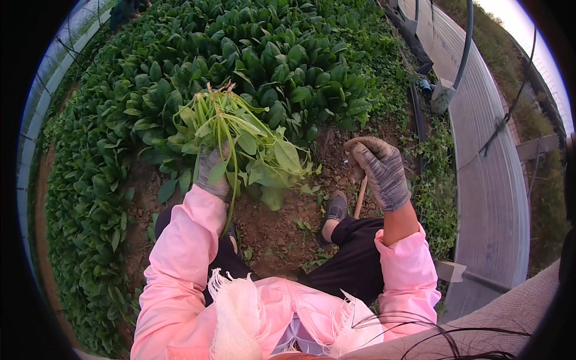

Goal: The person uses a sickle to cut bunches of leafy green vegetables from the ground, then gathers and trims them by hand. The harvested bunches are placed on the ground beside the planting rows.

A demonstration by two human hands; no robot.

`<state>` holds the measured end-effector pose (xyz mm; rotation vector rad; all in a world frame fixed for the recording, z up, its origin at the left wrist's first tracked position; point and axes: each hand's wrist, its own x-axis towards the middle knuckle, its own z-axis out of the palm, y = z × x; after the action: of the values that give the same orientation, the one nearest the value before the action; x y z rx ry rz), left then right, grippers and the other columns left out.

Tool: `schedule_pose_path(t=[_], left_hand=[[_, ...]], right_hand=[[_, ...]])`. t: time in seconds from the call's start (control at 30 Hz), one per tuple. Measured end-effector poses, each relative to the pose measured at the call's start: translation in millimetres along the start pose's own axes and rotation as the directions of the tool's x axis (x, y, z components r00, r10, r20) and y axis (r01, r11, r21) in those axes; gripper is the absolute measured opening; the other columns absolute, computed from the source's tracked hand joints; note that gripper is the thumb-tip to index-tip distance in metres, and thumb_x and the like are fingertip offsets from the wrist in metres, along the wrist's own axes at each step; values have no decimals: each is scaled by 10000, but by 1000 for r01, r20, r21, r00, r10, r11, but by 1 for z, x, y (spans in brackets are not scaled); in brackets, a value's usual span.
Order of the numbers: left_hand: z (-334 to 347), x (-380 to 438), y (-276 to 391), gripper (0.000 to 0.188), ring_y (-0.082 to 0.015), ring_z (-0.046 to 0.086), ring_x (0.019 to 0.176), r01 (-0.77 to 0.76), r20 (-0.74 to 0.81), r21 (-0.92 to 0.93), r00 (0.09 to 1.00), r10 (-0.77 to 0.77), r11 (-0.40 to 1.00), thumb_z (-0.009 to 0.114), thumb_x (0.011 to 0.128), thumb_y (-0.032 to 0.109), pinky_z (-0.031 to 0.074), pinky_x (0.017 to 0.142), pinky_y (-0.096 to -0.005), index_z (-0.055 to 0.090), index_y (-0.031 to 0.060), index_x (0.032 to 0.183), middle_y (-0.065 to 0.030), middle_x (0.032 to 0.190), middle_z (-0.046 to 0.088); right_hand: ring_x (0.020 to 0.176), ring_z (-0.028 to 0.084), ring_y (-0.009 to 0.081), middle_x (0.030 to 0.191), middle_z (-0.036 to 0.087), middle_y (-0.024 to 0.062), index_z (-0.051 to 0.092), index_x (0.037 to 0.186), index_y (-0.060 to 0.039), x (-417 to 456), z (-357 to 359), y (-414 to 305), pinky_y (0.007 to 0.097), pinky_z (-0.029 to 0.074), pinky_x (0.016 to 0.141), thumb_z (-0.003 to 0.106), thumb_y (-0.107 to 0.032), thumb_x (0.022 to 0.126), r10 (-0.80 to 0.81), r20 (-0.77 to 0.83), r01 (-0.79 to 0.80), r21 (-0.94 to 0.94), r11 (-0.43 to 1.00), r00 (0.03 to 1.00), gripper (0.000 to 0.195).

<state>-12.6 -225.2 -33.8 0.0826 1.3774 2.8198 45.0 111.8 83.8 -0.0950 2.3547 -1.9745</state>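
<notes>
My left hand [213,173], in a grey knit glove, grips a bunch of leafy greens [245,135] that look like spinach. Pale stems and root ends [220,88] point up and away from me, while the leaves droop to the right. My right hand [378,168], gloved alike with a soil-stained front, is raised over the ground with fingers curled in. No object shows between those fingers, though the inside of the palm is hidden. A wooden handle [360,198] appears just below it, partly covered by the hand; its other end is out of sight.
Dense leafy greens [270,58] fill the bed ahead and left. Bare soil [274,225] with loose leaves lies between my shoes [336,207]. Along the right run a black pipe [418,117], concrete blocks [443,96] and plastic sheeting [481,157]. Another person [123,13] is far left.
</notes>
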Motion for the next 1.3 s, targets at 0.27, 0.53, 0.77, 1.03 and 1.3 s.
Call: schedule_pose_path(t=[0.27, 0.53, 0.77, 1.03, 1.3], left_hand=[[-14, 13, -5, 430, -201, 630, 1077, 34, 104, -114, 994, -22, 993, 673, 935, 147, 558, 901, -342, 525, 50, 1327, -96, 1222, 611], [-32, 20, -19, 437, -205, 617, 1104, 118, 348, -61, 933, -89, 991, 655, 952, 137, 555, 931, -347, 494, 44, 1348, -101, 1233, 598], [-38, 15, -21, 535, -203, 620, 1092, -103, 381, 249, 924, 0, 963, 744, 889, 146, 551, 921, -350, 517, 38, 1361, -100, 1249, 602], [-18, 15, -26, 412, -192, 667, 1039, -326, 373, 610, 922, 101, 722, 740, 889, 187, 541, 878, -333, 630, 33, 1256, -99, 1165, 682], [-16, 9, -31, 469, -228, 633, 1099, -135, 322, 478, 946, -30, 868, 685, 905, 70, 554, 946, -373, 524, 50, 1345, -102, 1253, 611]], right_hand=[[832, 671, 183, 945, 679, 96, 687, 1077, -14, 1, 37, -3, 300, 543, 736, 695, -114, 878, -539, 12, 514, -324, 795, 842, 223], [769, 661, 298, 868, 658, 116, 710, 986, -57, -6, 48, -20, 382, 549, 690, 734, -181, 834, -524, 149, 535, -408, 740, 838, 198], [866, 679, 305, 897, 685, 141, 706, 1013, -40, -5, 38, -4, 384, 549, 754, 686, -211, 881, -408, 340, 528, -464, 711, 848, 217], [868, 668, 348, 939, 684, 151, 693, 1023, -49, -6, 29, 11, 404, 547, 774, 647, -142, 898, -451, 552, 632, -191, 751, 702, 163], [833, 675, 334, 922, 690, 128, 686, 1084, -69, -2, 15, 12, 396, 556, 746, 642, -43, 844, -539, 563, 747, -233, 623, 626, 245]])
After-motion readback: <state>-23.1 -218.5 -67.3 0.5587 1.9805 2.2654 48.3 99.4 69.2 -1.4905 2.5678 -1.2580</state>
